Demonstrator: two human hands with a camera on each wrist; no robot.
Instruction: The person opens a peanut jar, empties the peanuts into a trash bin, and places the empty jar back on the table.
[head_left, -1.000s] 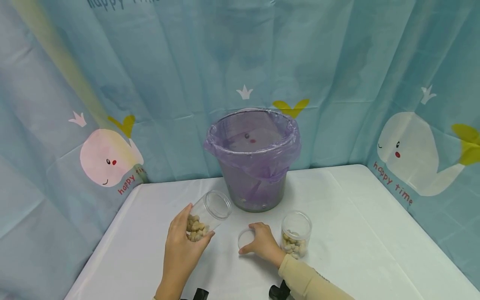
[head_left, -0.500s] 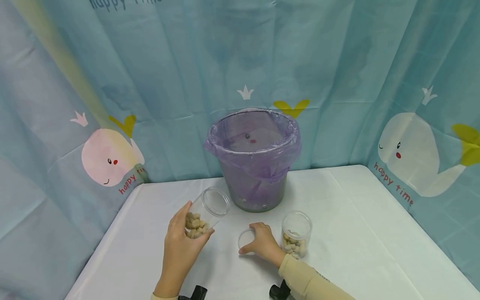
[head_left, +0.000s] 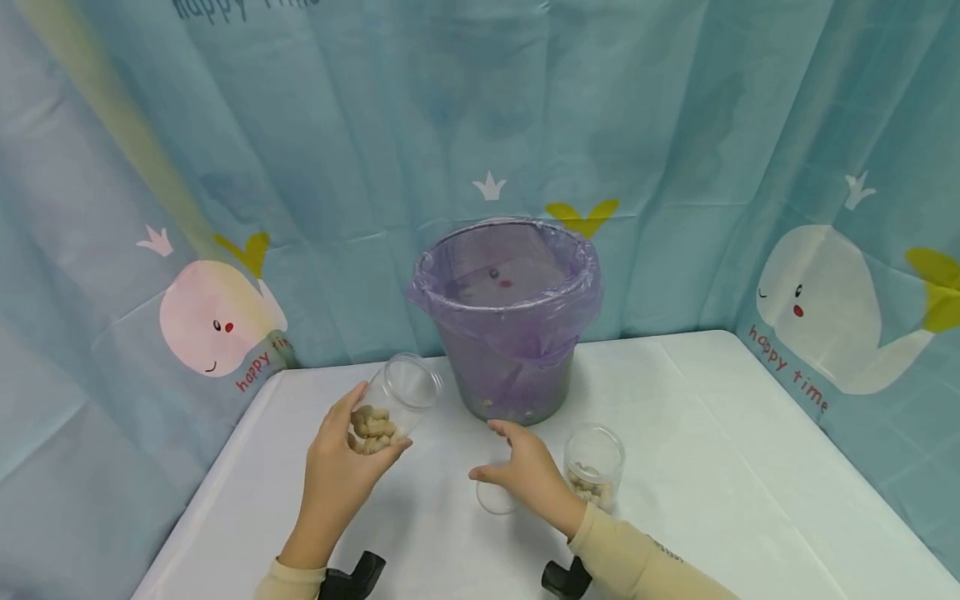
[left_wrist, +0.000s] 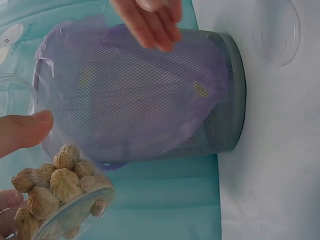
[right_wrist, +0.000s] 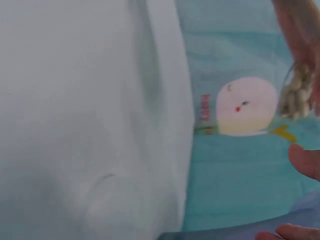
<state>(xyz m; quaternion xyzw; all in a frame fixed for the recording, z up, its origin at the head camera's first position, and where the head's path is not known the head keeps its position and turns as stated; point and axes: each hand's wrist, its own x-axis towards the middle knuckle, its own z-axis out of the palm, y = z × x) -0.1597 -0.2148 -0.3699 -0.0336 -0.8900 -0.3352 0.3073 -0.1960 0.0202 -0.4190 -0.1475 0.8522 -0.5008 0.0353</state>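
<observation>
My left hand [head_left: 333, 479] grips a clear plastic jar [head_left: 411, 392], raised off the table and tilted with its mouth toward the bin. Peanuts in their shells [left_wrist: 65, 182] lie in its lower part, seen close in the left wrist view. My right hand [head_left: 536, 477] hovers above a clear round lid [head_left: 495, 502], thumb and fingers spread and holding nothing. The lid lies flat on the white table, partly hidden by that hand in the head view. A second clear jar [head_left: 595, 454] with peanuts stands upright beside my right wrist, with no lid on it.
A mesh waste bin [head_left: 510, 367] lined with a purple bag stands at the table's back, behind both hands. Blue-green printed curtain [head_left: 360, 167] surrounds the white table [head_left: 712, 433]. Black wrist-camera mounts [head_left: 567, 577] sit below the forearms.
My right hand has lifted off the lid and opened, leaving it on the table. My left hand has moved the jar of peanuts slightly left and up.
</observation>
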